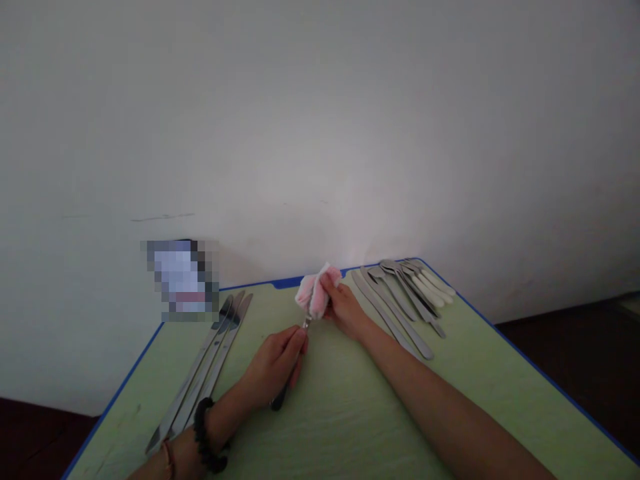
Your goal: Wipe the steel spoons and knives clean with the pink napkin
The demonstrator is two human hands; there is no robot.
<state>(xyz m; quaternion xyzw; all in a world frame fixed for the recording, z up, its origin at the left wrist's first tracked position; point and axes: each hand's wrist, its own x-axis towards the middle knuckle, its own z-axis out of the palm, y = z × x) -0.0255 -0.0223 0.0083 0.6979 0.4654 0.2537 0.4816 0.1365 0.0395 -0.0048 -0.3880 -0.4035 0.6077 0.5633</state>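
Observation:
My left hand (274, 363) is closed around the dark handle of a piece of cutlery (279, 399), which slants up and away over the table. A short stretch of shiny metal shows above my fingers. Its far end is hidden inside a pink and white cloth (320, 291), so I cannot tell whether it is a fork, spoon or knife. My right hand (346, 310) pinches this cloth, folded around the metal end, with the thumb on top.
Several long table knives (213, 367) lie to the left, partly behind my left wrist. More metal knives (395, 320), spoons (400, 273) and white-handled cutlery (433, 287) lie at the back right. A blurred-out phone-like object (180, 277) leans near the wall behind the green table (345, 413).

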